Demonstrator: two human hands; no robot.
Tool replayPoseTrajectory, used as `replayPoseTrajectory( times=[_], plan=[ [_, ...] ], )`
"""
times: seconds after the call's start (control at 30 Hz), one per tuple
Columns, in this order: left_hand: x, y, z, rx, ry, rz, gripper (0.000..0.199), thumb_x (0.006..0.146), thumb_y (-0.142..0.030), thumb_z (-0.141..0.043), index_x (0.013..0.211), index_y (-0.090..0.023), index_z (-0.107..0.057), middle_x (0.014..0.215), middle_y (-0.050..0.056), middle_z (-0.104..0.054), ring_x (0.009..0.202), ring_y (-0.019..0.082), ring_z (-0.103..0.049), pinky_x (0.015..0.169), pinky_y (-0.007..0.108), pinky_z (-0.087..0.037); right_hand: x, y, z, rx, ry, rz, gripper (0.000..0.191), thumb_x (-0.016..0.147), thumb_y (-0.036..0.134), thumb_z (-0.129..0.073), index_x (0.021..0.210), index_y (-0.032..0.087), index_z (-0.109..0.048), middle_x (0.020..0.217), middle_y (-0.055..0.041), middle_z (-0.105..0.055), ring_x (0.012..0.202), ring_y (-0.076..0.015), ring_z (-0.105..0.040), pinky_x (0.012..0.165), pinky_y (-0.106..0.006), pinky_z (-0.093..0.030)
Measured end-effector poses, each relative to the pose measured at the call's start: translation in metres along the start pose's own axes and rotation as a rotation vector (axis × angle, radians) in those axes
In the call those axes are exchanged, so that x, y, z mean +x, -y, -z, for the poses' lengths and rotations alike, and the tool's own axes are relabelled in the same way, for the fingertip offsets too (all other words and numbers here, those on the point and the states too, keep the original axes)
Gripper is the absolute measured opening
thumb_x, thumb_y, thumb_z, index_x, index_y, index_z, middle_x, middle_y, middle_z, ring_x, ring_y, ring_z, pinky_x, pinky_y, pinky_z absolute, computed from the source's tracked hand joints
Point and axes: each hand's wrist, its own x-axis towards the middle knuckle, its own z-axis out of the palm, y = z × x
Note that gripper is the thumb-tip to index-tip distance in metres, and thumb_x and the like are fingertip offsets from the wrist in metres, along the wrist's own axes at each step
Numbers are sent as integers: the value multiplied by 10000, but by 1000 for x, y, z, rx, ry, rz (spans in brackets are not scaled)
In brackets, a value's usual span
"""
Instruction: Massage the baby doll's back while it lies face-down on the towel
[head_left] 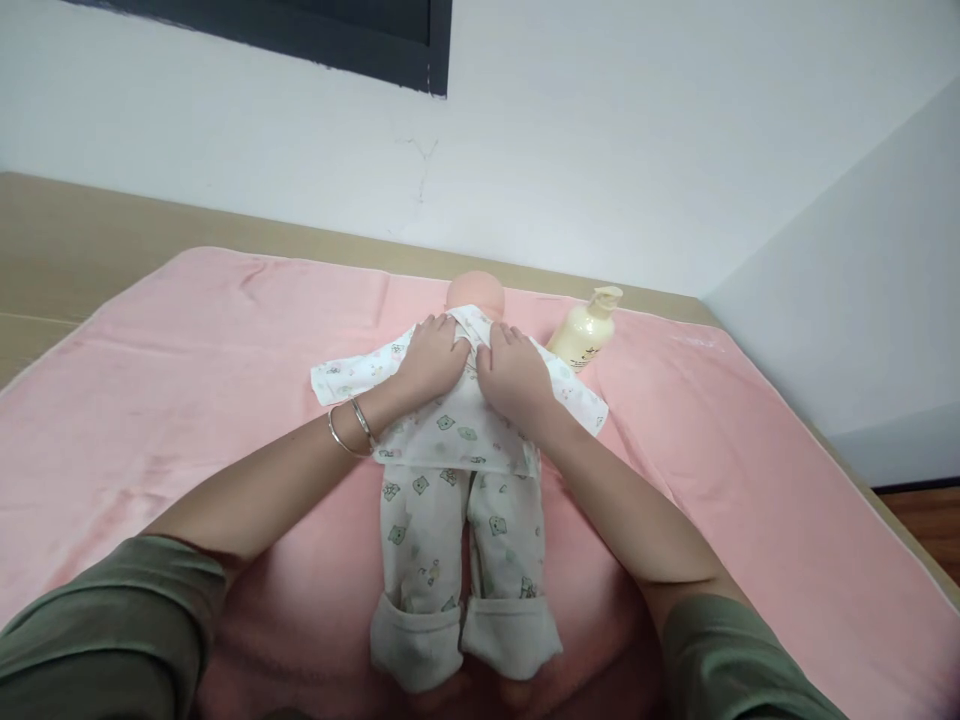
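Observation:
A baby doll lies stretched out on a pink blanket (300,300), its bare head (477,292) at the far end. It wears a white printed shirt (457,435) with both sleeves spread sideways, and matching trousers (424,540) with turned-up cuffs. On the left side of the shirt's chest, just below the collar, rests my left hand (433,358), fingers laid over the cloth. My right hand (516,372) lies opposite it, its fingers on the cloth too. Both thumbs point inward, close together at the middle of the chest. The doll's face is mostly hidden by the collar.
Right of the doll's head stands a cream pump bottle (589,332) on the blanket. A wooden surface (45,240) shows beyond the blanket's edge, and a white wall (562,150) with a dark frame (375,50) rises behind it.

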Motion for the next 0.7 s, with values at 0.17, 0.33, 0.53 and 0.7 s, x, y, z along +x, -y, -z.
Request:
replayPoseTrajectory(
  times=[0.17, 0.33, 0.53, 0.7],
  plan=[
    [4, 1, 4, 31, -23, 24, 330, 936, -204, -306, 1029, -138, -616, 1099, 174, -691, 1057, 310, -629, 993, 466, -493, -9, 7, -7, 65, -79, 64, 506, 997, 245, -296, 1406, 41, -515, 1498, -201, -523, 1440, -335, -425, 1228, -508, -317],
    [-23, -17, -7, 141, -158, -138, 428, 939, -180, -336, 1262, -20, -568, 1315, 241, -607, 1292, 364, -528, 1130, 512, -402, 25, -26, 1, 232, 97, -115, 432, 997, 320, -290, 1237, 132, -596, 1249, -178, -678, 1187, -346, -605, 1018, -510, -507],
    [-16, -13, 3, 84, -30, -145, 376, 906, -178, -345, 1149, -62, -607, 1270, 234, -623, 1208, 348, -563, 1081, 504, -444, 23, -22, 1, 69, 86, -47, 531, 1010, 283, -257, 1370, -9, -516, 1400, -255, -584, 1306, -357, -542, 1145, -510, -407],
    [1, -4, 10, -41, 11, 75, 287, 923, -237, -327, 946, -155, -601, 1052, 167, -689, 1016, 296, -629, 985, 456, -497, -10, 7, -8, -20, -5, 113, 583, 1005, 265, -306, 1498, -30, -409, 1540, -266, -454, 1473, -403, -371, 1233, -584, -278]
  ],
)
